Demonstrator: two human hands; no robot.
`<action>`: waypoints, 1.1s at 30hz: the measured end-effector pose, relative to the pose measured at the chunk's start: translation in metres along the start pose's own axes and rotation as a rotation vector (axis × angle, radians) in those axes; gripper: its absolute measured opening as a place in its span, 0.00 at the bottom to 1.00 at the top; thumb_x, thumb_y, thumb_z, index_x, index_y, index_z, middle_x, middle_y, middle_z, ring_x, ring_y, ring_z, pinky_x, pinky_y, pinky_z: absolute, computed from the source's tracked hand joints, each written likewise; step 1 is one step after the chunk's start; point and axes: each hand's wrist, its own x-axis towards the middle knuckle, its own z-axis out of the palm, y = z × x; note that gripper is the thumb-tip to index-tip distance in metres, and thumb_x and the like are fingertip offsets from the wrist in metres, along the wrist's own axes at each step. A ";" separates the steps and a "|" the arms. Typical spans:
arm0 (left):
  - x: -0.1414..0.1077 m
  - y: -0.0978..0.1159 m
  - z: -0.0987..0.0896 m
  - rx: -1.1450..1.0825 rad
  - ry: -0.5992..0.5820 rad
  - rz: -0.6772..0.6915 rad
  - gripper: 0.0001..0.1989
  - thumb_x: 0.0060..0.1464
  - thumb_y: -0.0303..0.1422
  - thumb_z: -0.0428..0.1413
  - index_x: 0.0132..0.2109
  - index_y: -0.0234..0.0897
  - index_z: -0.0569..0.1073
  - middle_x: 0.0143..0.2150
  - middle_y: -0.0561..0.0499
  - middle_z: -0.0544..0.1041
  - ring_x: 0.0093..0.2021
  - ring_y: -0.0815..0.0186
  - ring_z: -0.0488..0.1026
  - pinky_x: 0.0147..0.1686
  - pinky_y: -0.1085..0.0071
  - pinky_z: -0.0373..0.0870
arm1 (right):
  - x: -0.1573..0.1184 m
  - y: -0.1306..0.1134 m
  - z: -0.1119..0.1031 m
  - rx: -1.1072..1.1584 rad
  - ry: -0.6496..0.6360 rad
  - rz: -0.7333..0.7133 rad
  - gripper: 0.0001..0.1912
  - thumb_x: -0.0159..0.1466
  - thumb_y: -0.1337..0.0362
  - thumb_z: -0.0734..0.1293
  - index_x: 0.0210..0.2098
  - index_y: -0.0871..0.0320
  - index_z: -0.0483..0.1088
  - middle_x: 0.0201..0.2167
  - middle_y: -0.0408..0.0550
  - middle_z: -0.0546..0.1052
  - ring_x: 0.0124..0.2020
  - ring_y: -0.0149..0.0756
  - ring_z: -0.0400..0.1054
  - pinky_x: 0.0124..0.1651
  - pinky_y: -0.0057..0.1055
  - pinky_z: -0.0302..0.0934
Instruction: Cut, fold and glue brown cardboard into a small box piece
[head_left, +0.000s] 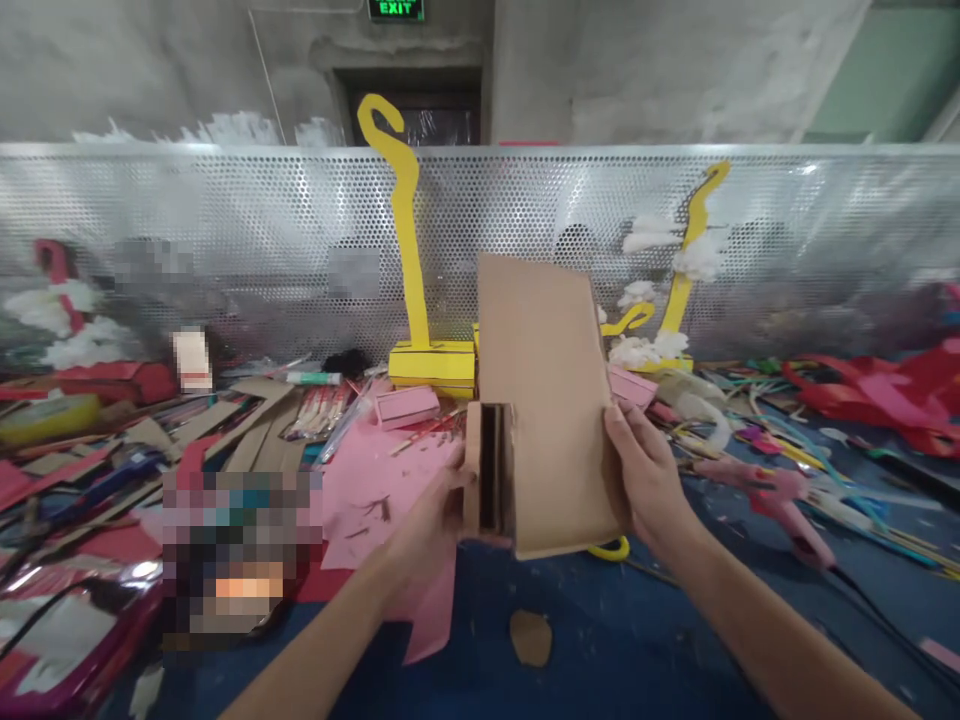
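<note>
My left hand (pixel 444 495) is closed around the side of a small cardboard box (pixel 472 480), whose narrow dark opening faces me. Against its right side stands a tall flat cardboard piece (pixel 551 420), pinched at its right edge by my right hand (pixel 646 468). Box and flat piece touch, but I cannot tell whether they are joined. Both are held up above the blue table (pixel 480 630). Beneath them lies a small rounded cardboard scrap (pixel 531 638). Some of my left fingers are hidden by the box.
Behind stands a yellow hook-topped shape (pixel 409 230) on a yellow box base. Pink paper (pixel 367 490) with scraps covers the left middle. On the right lie a pink glue gun (pixel 780 500) with its cord and red material (pixel 892 400). A perforated metal barrier (pixel 262 240) runs along the back.
</note>
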 end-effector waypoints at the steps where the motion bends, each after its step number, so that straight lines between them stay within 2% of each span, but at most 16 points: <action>1: 0.000 -0.004 0.003 -0.001 -0.014 -0.012 0.28 0.56 0.31 0.54 0.64 0.48 0.66 0.50 0.48 0.80 0.43 0.58 0.80 0.36 0.63 0.81 | -0.002 0.002 -0.001 -0.008 0.007 0.001 0.17 0.64 0.47 0.69 0.44 0.50 0.70 0.50 0.48 0.78 0.51 0.46 0.72 0.49 0.38 0.68; 6: -0.004 -0.013 0.014 -0.023 -0.048 -0.008 0.33 0.56 0.31 0.53 0.68 0.53 0.60 0.55 0.48 0.77 0.47 0.56 0.78 0.38 0.61 0.81 | -0.008 0.008 -0.005 -0.018 0.009 0.020 0.16 0.64 0.46 0.69 0.42 0.50 0.70 0.48 0.48 0.79 0.49 0.46 0.72 0.48 0.38 0.68; 11: -0.007 -0.011 0.016 -0.026 -0.129 0.021 0.33 0.58 0.31 0.52 0.68 0.54 0.59 0.61 0.47 0.73 0.48 0.55 0.78 0.40 0.57 0.81 | -0.009 0.015 -0.003 0.007 0.014 0.011 0.14 0.66 0.48 0.68 0.43 0.49 0.69 0.49 0.47 0.78 0.50 0.45 0.72 0.50 0.38 0.67; 15: -0.007 -0.010 0.016 -0.021 -0.129 0.012 0.32 0.59 0.31 0.51 0.68 0.55 0.59 0.61 0.46 0.72 0.48 0.55 0.77 0.41 0.56 0.80 | -0.010 0.018 0.001 0.006 0.001 -0.002 0.13 0.67 0.49 0.67 0.43 0.49 0.69 0.51 0.47 0.77 0.50 0.43 0.71 0.51 0.37 0.66; 21: -0.010 -0.010 0.020 0.011 -0.122 0.004 0.33 0.57 0.30 0.51 0.68 0.58 0.59 0.62 0.50 0.72 0.51 0.56 0.76 0.42 0.59 0.80 | -0.014 0.017 0.002 -0.011 0.002 -0.012 0.12 0.68 0.49 0.67 0.43 0.49 0.69 0.47 0.47 0.78 0.47 0.42 0.72 0.48 0.36 0.66; 26: -0.010 -0.008 0.020 0.015 -0.140 -0.017 0.31 0.58 0.30 0.51 0.67 0.55 0.62 0.63 0.48 0.70 0.54 0.54 0.74 0.43 0.59 0.80 | -0.011 0.024 0.000 -0.041 0.034 -0.036 0.14 0.68 0.47 0.66 0.45 0.49 0.70 0.45 0.45 0.77 0.44 0.40 0.71 0.47 0.34 0.65; 33: -0.008 -0.010 0.017 0.030 -0.166 0.003 0.34 0.59 0.29 0.49 0.70 0.57 0.54 0.65 0.46 0.68 0.51 0.54 0.76 0.39 0.60 0.81 | -0.007 0.034 -0.004 -0.057 0.092 -0.070 0.15 0.67 0.47 0.67 0.44 0.51 0.71 0.42 0.44 0.76 0.41 0.38 0.69 0.44 0.33 0.64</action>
